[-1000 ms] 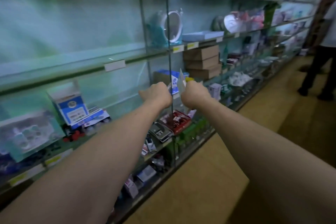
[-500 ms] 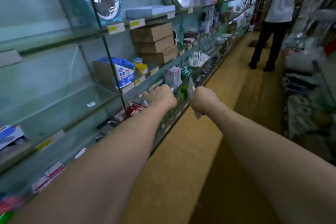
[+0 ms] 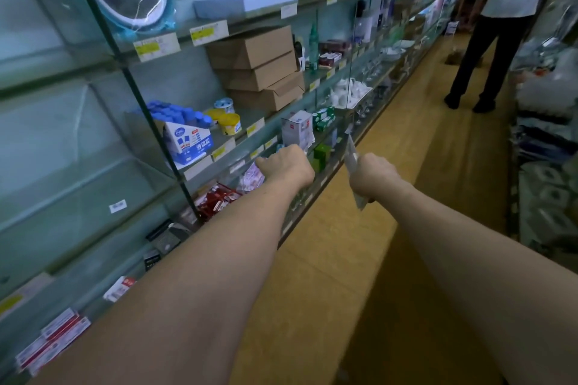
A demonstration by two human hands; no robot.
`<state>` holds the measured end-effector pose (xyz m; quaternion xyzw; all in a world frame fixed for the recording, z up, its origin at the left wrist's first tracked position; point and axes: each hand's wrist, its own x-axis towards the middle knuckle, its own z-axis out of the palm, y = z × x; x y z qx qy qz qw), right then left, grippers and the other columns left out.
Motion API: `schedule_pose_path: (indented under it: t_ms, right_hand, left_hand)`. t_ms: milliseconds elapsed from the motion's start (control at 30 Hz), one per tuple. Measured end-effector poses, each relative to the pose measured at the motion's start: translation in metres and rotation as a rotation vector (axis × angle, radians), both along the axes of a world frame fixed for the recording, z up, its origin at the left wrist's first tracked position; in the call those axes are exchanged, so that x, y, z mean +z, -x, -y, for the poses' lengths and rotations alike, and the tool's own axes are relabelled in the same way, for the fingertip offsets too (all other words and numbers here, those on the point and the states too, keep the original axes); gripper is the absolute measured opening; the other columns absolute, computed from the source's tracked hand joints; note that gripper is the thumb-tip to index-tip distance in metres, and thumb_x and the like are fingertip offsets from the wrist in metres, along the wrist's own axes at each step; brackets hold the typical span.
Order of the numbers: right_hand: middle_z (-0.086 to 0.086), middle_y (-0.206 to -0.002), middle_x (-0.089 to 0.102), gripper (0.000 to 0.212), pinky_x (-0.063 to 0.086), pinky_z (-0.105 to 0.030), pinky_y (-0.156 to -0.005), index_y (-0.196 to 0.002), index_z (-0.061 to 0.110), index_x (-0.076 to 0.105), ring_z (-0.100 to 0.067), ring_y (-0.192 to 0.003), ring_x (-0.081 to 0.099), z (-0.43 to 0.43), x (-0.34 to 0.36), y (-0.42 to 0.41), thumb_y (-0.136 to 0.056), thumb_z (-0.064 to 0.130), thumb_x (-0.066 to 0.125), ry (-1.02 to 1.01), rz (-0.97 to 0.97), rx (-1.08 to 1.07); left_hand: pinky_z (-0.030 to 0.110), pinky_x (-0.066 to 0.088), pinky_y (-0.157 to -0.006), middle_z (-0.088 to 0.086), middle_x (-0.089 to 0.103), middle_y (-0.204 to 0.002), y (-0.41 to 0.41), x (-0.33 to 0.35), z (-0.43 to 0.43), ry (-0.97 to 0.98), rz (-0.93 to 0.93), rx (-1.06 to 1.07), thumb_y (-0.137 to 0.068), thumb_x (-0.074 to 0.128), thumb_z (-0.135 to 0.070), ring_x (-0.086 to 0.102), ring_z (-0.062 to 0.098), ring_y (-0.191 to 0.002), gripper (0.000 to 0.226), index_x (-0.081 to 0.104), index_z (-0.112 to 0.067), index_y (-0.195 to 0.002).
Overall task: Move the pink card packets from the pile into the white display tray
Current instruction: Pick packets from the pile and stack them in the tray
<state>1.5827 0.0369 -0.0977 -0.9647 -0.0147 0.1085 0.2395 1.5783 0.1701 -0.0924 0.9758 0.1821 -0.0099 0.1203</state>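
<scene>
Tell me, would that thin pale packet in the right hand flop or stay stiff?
Probably fairly stiff: the thin pale packet stands straight above the right hand, without drooping. Likely light: it looks flat, and one hand's grip carries it.

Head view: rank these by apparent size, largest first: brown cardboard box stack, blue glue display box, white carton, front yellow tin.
1. brown cardboard box stack
2. blue glue display box
3. white carton
4. front yellow tin
The stack sits farther back than the display box yet looks bigger.
</scene>
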Motion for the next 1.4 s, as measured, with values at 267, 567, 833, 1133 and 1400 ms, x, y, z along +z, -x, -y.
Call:
schedule_pose_path:
  t_ms: [267, 567, 833, 1133, 1400]
  right_hand:
    - [-0.013, -0.087, 0.06, 0.017, 0.057, -0.043, -0.08, -0.076, 0.011, 0.045, -0.03, -0.088, 0.065, 0.001, -0.009, -0.093, -0.093, 0.009, 0.049, 0.024, 0.05, 0.062]
    - [-0.012, -0.086, 0.058, 0.007, 0.056, -0.04, -0.08, -0.089, 0.008, 0.046, -0.029, -0.086, 0.064, 0.045, 0.008, -0.197, -0.093, 0.011, 0.051, 0.107, 0.143, 0.296]
    - [-0.005, -0.069, 0.041, 0.008, 0.042, -0.034, -0.06, -0.087, 0.008, 0.044, -0.025, -0.071, 0.05, 0.074, 0.023, -0.266, -0.095, 0.008, 0.044, 0.198, 0.224, 0.445]
    - [-0.005, -0.069, 0.042, 0.01, 0.046, -0.034, -0.067, -0.101, 0.004, 0.051, -0.027, -0.079, 0.053, 0.068, 0.023, -0.318, -0.096, 0.009, 0.045, 0.167, 0.205, 0.499]
    - [-0.015, -0.103, 0.059, 0.014, 0.043, -0.035, -0.069, -0.104, 0.004, 0.053, -0.031, -0.086, 0.054, 0.035, 0.042, -0.378, -0.095, 0.012, 0.047, 0.175, 0.23, 0.526]
  left_hand:
    - [0.043, 0.021, -0.108, 0.007, 0.061, -0.114, -0.066, 0.009, 0.002, -0.022, 0.015, 0.094, -0.092, 0.052, -0.02, 0.055, 0.028, -0.111, 0.005, 0.052, -0.017, -0.095]
    - [0.043, 0.024, -0.106, 0.005, 0.061, -0.109, -0.15, 0.026, 0.05, -0.056, 0.058, 0.249, -0.093, 0.051, -0.022, 0.056, 0.026, -0.106, 0.008, 0.048, -0.018, -0.087]
    - [0.041, 0.026, -0.1, 0.004, 0.052, -0.089, -0.208, 0.04, 0.088, -0.035, 0.116, 0.36, -0.09, 0.054, -0.02, 0.049, 0.024, -0.086, 0.011, 0.047, -0.016, -0.083]
    - [0.042, 0.024, -0.105, 0.005, 0.06, -0.1, -0.251, 0.044, 0.088, -0.046, 0.109, 0.412, -0.088, 0.056, -0.019, 0.057, 0.026, -0.104, 0.007, 0.05, -0.016, -0.088]
    - [0.04, 0.029, -0.097, 0.003, 0.051, -0.085, -0.317, 0.052, 0.06, -0.047, 0.148, 0.443, -0.09, 0.057, -0.025, 0.048, 0.022, -0.086, 0.017, 0.048, -0.019, -0.077]
